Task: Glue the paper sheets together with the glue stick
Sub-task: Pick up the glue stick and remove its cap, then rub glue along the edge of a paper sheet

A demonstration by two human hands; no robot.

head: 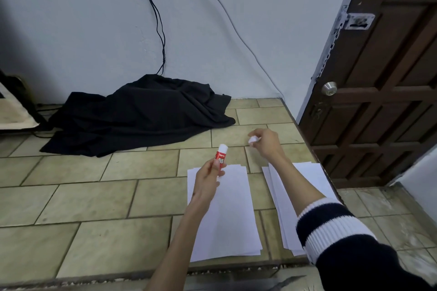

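My left hand (208,178) grips a red and white glue stick (220,156) by its lower end, holding it upright above the far edge of a stack of white paper sheets (227,220). A second stack of white sheets (282,198) lies to the right, partly hidden under my right forearm. My right hand (266,142) is stretched out past the sheets over the tiled surface, its fingers closed on a small white object (252,140) that looks like the glue stick's cap.
A crumpled black cloth (142,113) lies at the back against the wall, with black cables (158,19) running down into it. The tiled surface's right edge (307,149) drops off beside a dark wooden door (378,78). Bare tiles (82,196) spread to the left.
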